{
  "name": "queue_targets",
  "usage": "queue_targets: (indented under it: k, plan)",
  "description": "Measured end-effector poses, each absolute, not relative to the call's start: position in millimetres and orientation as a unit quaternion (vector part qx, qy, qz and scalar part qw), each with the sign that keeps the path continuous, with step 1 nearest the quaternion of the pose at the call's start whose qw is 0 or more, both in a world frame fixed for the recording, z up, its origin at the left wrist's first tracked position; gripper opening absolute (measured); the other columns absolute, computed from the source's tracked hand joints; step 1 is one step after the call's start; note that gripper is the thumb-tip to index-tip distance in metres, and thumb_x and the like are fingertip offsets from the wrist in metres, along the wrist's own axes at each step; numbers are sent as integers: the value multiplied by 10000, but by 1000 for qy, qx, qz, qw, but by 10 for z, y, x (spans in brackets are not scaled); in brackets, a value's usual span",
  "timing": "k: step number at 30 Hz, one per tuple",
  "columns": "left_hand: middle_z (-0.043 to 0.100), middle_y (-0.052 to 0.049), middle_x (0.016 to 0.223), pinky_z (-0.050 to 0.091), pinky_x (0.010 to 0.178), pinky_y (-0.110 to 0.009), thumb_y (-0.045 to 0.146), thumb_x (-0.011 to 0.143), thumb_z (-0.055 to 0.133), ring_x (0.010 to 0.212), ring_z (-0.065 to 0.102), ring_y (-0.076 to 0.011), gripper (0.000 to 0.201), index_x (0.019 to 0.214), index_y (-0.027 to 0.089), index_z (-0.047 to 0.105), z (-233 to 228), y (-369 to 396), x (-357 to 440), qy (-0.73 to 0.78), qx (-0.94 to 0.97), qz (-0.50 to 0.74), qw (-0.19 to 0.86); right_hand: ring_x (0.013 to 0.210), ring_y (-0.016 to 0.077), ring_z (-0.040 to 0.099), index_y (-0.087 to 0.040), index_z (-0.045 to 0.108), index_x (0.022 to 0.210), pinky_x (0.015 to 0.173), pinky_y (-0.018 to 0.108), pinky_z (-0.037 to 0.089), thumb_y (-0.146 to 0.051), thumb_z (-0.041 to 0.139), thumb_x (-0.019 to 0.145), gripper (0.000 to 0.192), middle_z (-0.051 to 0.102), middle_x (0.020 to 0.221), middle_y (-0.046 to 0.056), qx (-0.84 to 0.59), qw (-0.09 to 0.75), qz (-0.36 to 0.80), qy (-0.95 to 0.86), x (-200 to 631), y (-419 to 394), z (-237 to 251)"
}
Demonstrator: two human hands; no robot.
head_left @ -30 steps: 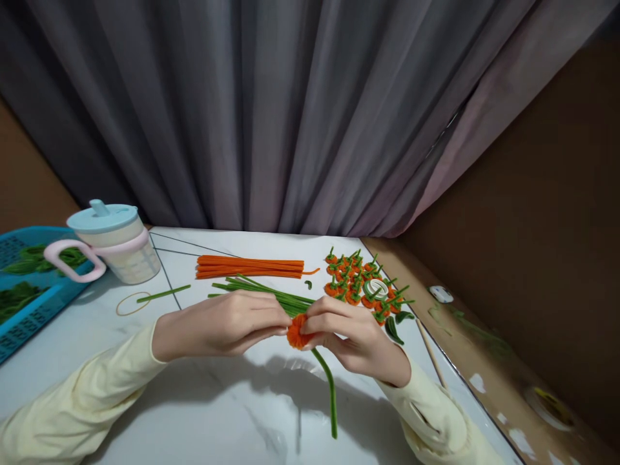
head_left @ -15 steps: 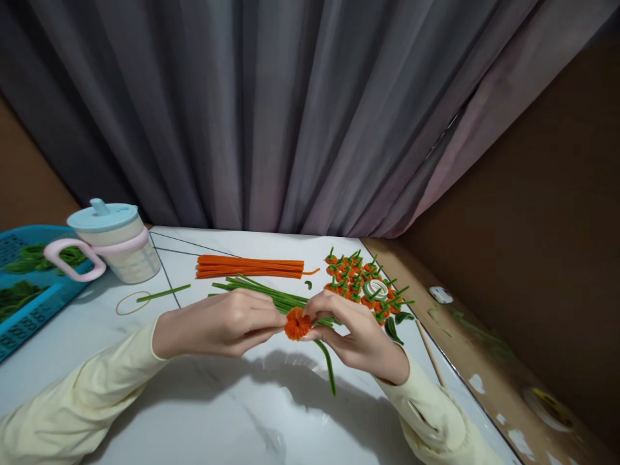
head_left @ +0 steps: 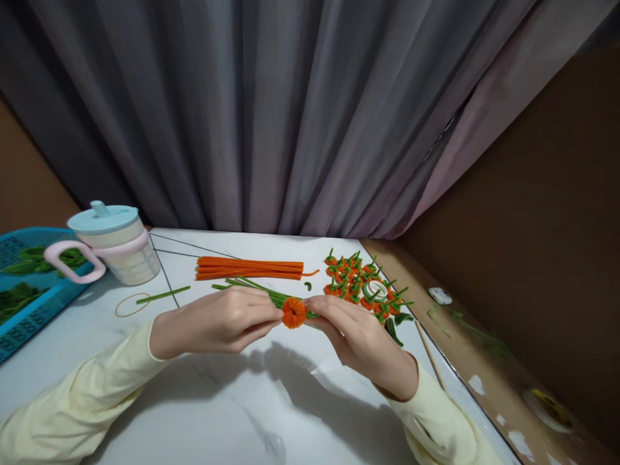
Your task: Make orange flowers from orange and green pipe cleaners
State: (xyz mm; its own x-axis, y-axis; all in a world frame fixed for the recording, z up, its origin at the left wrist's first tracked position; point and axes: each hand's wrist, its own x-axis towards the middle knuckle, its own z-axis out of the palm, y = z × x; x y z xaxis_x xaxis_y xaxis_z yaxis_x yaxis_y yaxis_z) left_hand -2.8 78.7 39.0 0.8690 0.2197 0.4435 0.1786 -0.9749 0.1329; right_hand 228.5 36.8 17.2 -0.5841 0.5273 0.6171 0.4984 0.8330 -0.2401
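1. Pinching the left edge of an orange fuzzy ball [head_left: 293,312], the thumb and fingertips of my left hand [head_left: 232,321] are clamped together on it.
2. My right hand [head_left: 349,329] curves round to its right edge, fingertips touching; I cannot tell whether they close on the ball or on something green behind it.
3. The ball is raised above the white table [head_left: 203,426], its dark centre turned toward me.
4. My hands stand in the way of the green stems [head_left: 252,288], hiding part of that bundle.
5. Beyond them lie the orange stems [head_left: 249,267] in a neat row, with a small green curl [head_left: 308,285] near their right end.
6. To the right sits a cluster of orange pieces with green stalks [head_left: 343,271], a white ring [head_left: 375,290] resting among them; dark green leaf shapes [head_left: 393,332] and a thin stick [head_left: 430,355] lie nearer me.
7. On my left, a single green stem [head_left: 167,294] crosses a rubber band [head_left: 128,316].
8. Farther left, the lidded cup [head_left: 133,259] carries faint markings I cannot read; it stands beside a blue basket [head_left: 29,336] of greenery.
9. A grey curtain [head_left: 271,116] hangs behind everything.
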Motion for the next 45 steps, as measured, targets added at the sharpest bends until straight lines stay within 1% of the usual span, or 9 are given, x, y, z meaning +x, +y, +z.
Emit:
queue_targets:
  k: [8,17,24,31,37,38,41,42,45]
  plan:
    - [593,-58,674,376,541,-270,143,949,349,590,491,-155,284,871,111,620,322,781,-13,107,968,222,41,868,204,649,-113,536,1004,711,322,560,-35,327,923,238,671,935,134,-306,304,-65,-900,2217,307,223]
    - [533,-32,605,352,514,-262,141,939,349,554,461,-140,290,800,121,602,335,780,11,105,963,245,45,773,181,634,-141,520,974,638,292,534,-3,352,878,238,664,857,100,-290,329,-24,-898,2255,380,139]
    - [568,-39,619,382,517,-255,133,935,366,556,493,-140,266,831,115,610,382,786,-17,106,960,259,12,752,170,625,-160,524,963,644,283,516,-41,408,893,180,665,844,82,-298,370,5,-880,2251,379,105]
    - [568,-36,612,385,514,-260,138,947,327,554,494,-143,315,812,128,612,397,776,-32,103,967,232,-14,762,182,643,-159,532,951,654,300,533,-51,393,897,184,672,839,93,-310,354,-23,-882,2233,348,110]
    - [638,-51,832,460,658,-251,259,946,451,724,587,-149,191,1008,140,587,247,820,-54,187,948,239,98,724,172,636,-161,531,943,649,294,536,-61,395,905,174,667,816,86,-338,352,-35,-872,2300,327,46]
    - [636,-49,866,476,671,-254,331,920,504,743,594,-150,255,1084,144,557,178,810,-41,217,934,251,131,716,168,635,-164,530,950,635,285,533,-65,402,907,167,665,815,81,-344,360,-27,-867,2311,319,6]
    - [610,-57,909,514,669,-273,512,795,609,752,585,-160,682,1320,140,383,-83,732,49,240,909,280,194,718,166,640,-170,526,975,611,270,527,-69,427,905,158,664,821,73,-358,380,7,-853,2323,272,-163]
    - [599,-57,888,516,663,-280,529,800,589,746,575,-163,694,1327,130,377,-174,696,92,236,907,290,195,721,167,643,-172,525,980,610,268,527,-67,433,903,161,664,828,72,-362,382,21,-850,2320,249,-227]
    - [574,-35,777,513,632,-285,472,884,501,668,542,-151,502,1238,118,470,-402,607,221,235,889,343,192,733,174,647,-179,526,995,614,270,532,-65,444,896,172,665,851,73,-370,387,58,-842,2304,168,-407]
